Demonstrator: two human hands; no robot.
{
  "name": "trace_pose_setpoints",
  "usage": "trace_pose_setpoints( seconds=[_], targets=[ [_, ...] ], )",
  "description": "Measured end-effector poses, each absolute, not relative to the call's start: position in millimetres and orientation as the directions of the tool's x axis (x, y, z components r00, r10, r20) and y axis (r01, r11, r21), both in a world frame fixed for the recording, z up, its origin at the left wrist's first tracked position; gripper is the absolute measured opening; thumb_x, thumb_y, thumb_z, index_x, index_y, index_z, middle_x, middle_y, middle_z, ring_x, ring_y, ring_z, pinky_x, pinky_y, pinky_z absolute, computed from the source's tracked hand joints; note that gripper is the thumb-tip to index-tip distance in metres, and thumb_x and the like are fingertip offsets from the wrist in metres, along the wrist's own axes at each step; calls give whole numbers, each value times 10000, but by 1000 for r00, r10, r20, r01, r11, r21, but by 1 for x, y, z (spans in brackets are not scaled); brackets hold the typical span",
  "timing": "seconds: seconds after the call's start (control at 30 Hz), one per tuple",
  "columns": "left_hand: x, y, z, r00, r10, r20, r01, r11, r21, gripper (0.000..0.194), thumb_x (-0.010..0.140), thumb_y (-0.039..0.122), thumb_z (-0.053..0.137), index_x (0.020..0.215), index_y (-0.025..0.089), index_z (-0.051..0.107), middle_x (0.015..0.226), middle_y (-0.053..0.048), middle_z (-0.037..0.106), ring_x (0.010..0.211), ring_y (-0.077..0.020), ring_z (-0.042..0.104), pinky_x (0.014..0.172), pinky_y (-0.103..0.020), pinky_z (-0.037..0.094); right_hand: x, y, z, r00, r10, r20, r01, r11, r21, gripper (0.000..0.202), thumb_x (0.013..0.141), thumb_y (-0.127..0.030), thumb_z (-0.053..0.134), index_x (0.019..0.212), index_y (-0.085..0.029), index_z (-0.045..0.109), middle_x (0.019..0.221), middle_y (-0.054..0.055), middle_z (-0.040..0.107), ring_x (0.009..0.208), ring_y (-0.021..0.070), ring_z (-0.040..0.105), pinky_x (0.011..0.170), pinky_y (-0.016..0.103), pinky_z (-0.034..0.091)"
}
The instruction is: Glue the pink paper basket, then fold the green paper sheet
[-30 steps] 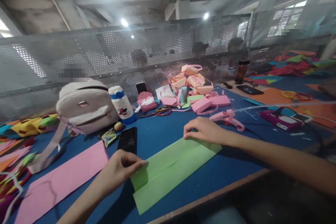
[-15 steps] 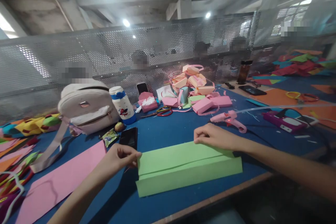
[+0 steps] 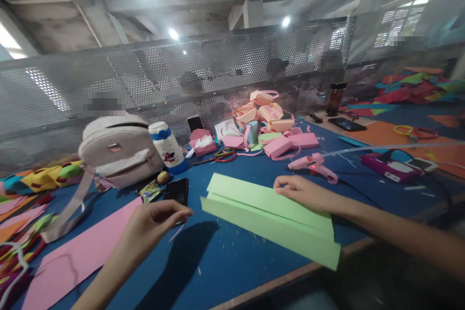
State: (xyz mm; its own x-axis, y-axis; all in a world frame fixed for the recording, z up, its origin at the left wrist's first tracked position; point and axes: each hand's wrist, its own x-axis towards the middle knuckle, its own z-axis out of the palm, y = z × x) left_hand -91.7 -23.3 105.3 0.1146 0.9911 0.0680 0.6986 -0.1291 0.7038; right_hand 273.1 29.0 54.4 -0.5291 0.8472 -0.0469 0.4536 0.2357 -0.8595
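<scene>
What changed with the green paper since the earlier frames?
The left hand has let go of the green paper, whose left end swung away from the person and right end toward them. The right hand is still at its far edge; the pink sheet hasn't moved.

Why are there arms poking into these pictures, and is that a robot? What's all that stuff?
No robot here, just a person's two bare hands. One camera, worn on the person's head, takes every picture, looking forward and down, so the arms reach in from the bottom and the right side. The right hand holds a folded green paper. The left hand is beside it, holding nothing that I can see. On the blue table lie a pink sheet, scissors and a pink glue gun; a bottle stands near a pale backpack.
</scene>
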Motion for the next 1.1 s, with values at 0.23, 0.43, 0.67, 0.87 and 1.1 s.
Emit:
trace_pose_setpoints(
  seconds=[0.23,0.43,0.67,0.87,1.1],
  targets=[
    [-76,-43,101,398,913,84,739,-374,560,222,862,395,612,819,279,796,870,-13,790,838,-218,751,741,-239,559,266,16,48,-548,821,-164,367,60,-928,318,913,-527,518,922,-216,454,564,-103,366,479,93,325,466,199,263],
    [-78,-64,98,574,815,82,653,-515,555,206,907,400,624,805,313,781,976,19,785,880,-174,748,749,-189,571,267,12,48,-548,816,-183,357,31,-933,235,941,-399,513,1058,-197,485,579,-98,423,480,85,356,458,185,283],
    [-69,-38,74,608,777,164,721,-627,296,440,974,210,433,1351,380,582,1408,22,581,1216,-210,619,1022,-314,506,255,-9,47,-618,747,-245,366,-3,-931,620,953,-234,473,1533,-213,254,663,-60,561,479,91,498,500,197,435],
    [-35,-36,45,752,657,46,651,-753,96,682,907,239,645,1515,326,348,1600,-75,283,1431,-320,351,1119,-525,392,250,-21,59,-626,728,-279,527,133,-839,621,957,-224,441,1557,-201,278,620,-49,562,471,109,490,503,216,441],
    [-25,-35,40,785,617,-60,620,-778,103,598,978,460,530,1523,310,337,1592,-83,271,1438,-310,322,1155,-517,336,256,-26,60,-694,718,-43,653,604,-457,528,916,-303,618,1431,-264,504,1234,111,615,1152,292,568,948,428,475]
  ],
)
